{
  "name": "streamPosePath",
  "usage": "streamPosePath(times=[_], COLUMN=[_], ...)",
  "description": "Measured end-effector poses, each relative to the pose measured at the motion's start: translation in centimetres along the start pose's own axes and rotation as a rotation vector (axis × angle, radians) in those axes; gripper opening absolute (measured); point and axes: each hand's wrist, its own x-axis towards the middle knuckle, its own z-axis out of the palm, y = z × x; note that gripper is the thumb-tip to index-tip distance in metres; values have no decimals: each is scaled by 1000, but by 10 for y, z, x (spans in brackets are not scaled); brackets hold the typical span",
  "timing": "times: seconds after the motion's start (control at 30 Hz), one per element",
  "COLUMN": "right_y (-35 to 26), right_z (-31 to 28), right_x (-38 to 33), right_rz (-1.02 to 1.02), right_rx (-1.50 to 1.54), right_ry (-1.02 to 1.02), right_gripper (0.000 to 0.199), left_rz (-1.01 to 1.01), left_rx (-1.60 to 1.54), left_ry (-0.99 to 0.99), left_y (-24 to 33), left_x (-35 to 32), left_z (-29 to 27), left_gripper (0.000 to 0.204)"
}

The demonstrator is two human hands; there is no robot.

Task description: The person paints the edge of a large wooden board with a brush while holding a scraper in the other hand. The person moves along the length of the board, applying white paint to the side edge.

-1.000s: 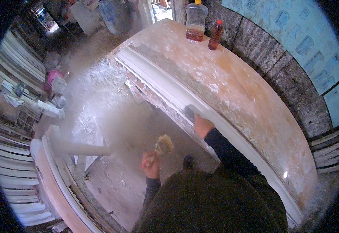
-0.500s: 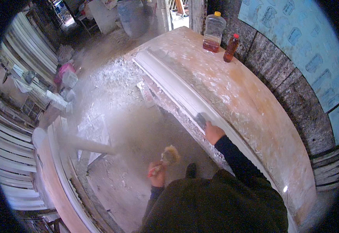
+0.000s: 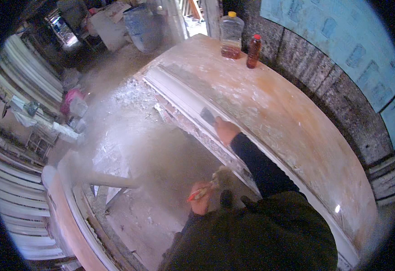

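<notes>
- Scraper [image 3: 208, 116]: your right hand [image 3: 227, 130] has its grip clamped on the handle, with the blade lying flat on the long white moulding [image 3: 179, 92].
- Brush [image 3: 215, 180]: your left hand [image 3: 200, 198] has its grip closed round the red handle, held off the table's edge.
- Table [image 3: 288, 113]: dusty and reddish; a clear jug [image 3: 231, 31] and a red-capped bottle [image 3: 253, 51] stand at its far end.

The right arm, in a dark sleeve, stretches forward and up from the body, its hand [image 3: 226, 130] closed in a grip with the knuckles uppermost. The left hand [image 3: 200, 198] sits close to the torso, fingers curled shut, the wrist bent inward.
</notes>
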Motion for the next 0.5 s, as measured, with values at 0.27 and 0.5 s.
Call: streamPosePath(times=[0.27, 0.5], right_y=[115, 125], right_z=[-55, -76], right_x=[-241, -432], right_rz=[711, 1096], right_rx=[748, 823], right_ry=[477, 756], right_gripper=[24, 25], left_rz=[-461, -269], left_rx=[-489, -209], left_ry=[-712, -899], left_y=[-2, -41], left_x=[-18, -26], left_z=[160, 162], left_gripper=[11, 15])
